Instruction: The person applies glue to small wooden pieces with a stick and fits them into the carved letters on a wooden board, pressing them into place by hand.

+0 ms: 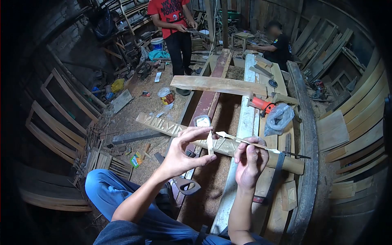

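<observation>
My left hand (185,149) pinches a small pointed wood piece (210,143) upright between its thumb and fingers. In my right hand (251,161) is a thin stick (249,141), its tip coated with a white paste and close to the wood piece. Behind my left fingertips stands a small tub (202,121) with white stuff inside. Below both hands a long board (159,124) with raised carved letters lies across the beams, partly hidden by my hands. A handsaw (187,186) lies beneath my left wrist.
An orange power tool (261,104) and a clear plastic bag (279,118) lie at the right. A wide plank (220,85) crosses the beams farther back. One person (173,28) stands behind; another person (279,45) sits at the back right. Curved slats (359,118) line the right side.
</observation>
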`<state>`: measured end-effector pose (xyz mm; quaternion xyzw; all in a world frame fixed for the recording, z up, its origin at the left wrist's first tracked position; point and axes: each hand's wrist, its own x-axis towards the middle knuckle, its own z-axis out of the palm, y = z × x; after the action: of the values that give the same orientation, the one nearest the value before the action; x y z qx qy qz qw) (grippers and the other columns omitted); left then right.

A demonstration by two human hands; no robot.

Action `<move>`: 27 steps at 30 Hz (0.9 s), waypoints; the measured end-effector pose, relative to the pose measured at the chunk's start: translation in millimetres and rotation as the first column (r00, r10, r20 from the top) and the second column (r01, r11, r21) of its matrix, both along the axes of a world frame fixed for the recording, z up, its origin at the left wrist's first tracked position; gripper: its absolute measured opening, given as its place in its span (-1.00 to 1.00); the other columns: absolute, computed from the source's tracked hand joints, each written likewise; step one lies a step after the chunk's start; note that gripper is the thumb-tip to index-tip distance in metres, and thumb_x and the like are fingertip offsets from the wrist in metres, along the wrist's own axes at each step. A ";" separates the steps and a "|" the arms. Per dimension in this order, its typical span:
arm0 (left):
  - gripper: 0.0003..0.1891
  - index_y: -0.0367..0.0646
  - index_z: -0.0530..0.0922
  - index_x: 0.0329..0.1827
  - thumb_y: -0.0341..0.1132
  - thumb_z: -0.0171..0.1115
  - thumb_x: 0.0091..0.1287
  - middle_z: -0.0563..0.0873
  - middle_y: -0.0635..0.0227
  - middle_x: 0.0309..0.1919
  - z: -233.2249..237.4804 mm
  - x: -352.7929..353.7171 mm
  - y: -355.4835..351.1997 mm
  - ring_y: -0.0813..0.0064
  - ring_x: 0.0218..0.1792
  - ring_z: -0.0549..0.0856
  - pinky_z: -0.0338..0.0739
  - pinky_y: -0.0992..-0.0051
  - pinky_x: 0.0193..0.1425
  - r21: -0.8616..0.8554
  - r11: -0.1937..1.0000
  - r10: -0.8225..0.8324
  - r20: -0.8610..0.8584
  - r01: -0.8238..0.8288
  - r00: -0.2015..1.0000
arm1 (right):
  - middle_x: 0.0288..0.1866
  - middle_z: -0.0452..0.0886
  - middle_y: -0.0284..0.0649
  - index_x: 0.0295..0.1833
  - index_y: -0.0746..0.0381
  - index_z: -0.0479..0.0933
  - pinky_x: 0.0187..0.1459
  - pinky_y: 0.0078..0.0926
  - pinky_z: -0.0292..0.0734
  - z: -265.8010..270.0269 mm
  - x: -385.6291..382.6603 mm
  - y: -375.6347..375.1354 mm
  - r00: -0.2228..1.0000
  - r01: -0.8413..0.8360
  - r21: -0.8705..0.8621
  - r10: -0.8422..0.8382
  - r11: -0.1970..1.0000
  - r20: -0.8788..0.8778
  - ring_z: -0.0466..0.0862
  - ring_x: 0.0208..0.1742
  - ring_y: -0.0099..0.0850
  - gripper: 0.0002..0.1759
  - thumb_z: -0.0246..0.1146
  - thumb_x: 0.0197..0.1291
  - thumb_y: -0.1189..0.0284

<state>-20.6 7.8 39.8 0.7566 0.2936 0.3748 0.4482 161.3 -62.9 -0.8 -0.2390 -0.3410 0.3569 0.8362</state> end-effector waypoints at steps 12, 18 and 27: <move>-0.26 -0.17 0.60 0.35 -0.30 0.67 0.04 0.69 0.24 0.14 -2.8 5.6 -3.1 0.37 0.21 0.62 0.38 0.33 0.44 -0.005 1.000 -0.007 0.006 0.007 1.000 | -0.26 0.60 -0.21 0.03 0.33 0.49 -0.40 -0.62 0.38 1.5 -2.5 -0.7 1.000 -0.023 -0.064 0.022 0.998 -0.020 0.46 -0.47 -0.57 -0.77 0.18 0.46 0.37; -0.25 -0.20 0.59 0.36 -0.32 0.67 0.03 0.69 0.23 0.17 -1.5 6.9 -3.3 0.37 0.21 0.62 0.37 0.31 0.45 -0.003 1.000 -0.023 0.023 0.023 0.999 | -0.25 0.55 -0.17 -0.01 0.33 0.46 -0.42 -0.58 0.40 4.9 1.4 -2.1 0.996 -0.043 -0.059 0.038 0.997 -0.076 0.49 -0.46 -0.50 -0.77 0.16 0.41 0.37; -0.24 -0.17 0.60 0.37 -0.31 0.68 0.02 0.69 0.24 0.16 -1.2 4.5 -2.2 0.37 0.19 0.62 0.39 0.33 0.42 0.036 0.999 -0.026 -0.018 0.027 1.000 | -0.13 0.52 -0.17 -0.01 0.28 0.45 -0.44 -0.54 0.46 0.9 0.6 -0.3 0.997 -0.074 -0.099 0.075 0.992 0.010 0.53 -0.31 -0.53 -0.77 0.10 0.44 0.32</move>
<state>-16.1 5.6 38.5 0.7716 0.2806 0.3676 0.4369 161.9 -63.2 0.1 -0.2695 -0.3374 0.4026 0.8071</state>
